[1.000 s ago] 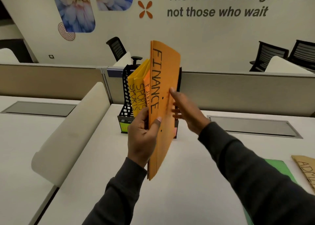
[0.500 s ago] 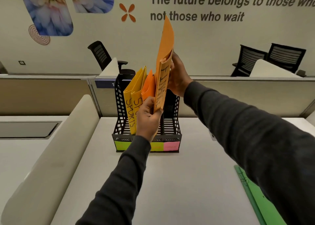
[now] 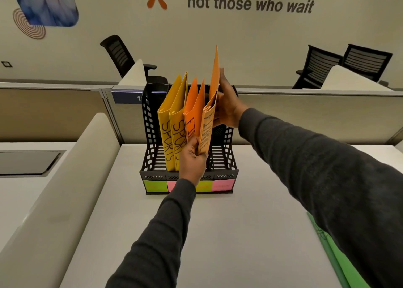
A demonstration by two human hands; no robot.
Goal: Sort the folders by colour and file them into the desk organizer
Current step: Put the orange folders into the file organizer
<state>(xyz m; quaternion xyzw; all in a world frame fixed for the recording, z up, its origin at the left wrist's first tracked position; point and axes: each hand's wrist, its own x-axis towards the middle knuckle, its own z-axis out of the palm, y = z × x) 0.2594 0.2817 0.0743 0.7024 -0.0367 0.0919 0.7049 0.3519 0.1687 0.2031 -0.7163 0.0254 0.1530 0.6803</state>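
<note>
- Roughly mid-worktop, close against the grey partition behind: black mesh organizer, open at top and front, with green and pink sticky labels along its front lip.
- Left hand reaching in from below, thumb and fingers pinching the lower front edge of the pale orange folder, low over the organizer floor.
- Right hand gripping the same folder from the right side, fingers running up along its rear edge.
- Pale orange folder tilted back, partway down into the organizer and right of all the other folders. Spine toward the camera, lettering only partly readable, one flap sticking up higher than anything else. Bottom edge hidden behind the left hand; exact slot impossible to tell.
- Just left of it: deeper orange folder, standing in the organizer, lettering starting "FI".
- Further left, two yellow folders marked "SPORTS", side by side, leaning back.
- Right-hand mesh wall of the organizer exposed below the right wrist.
- Room for moving: wide stretch of worktop between the organizer front and the near edge, with a rounded beige divider closing off the left side.
- Green folder flat at the right worktop edge, well apart from the organizer, partly covered by the right sleeve.
</note>
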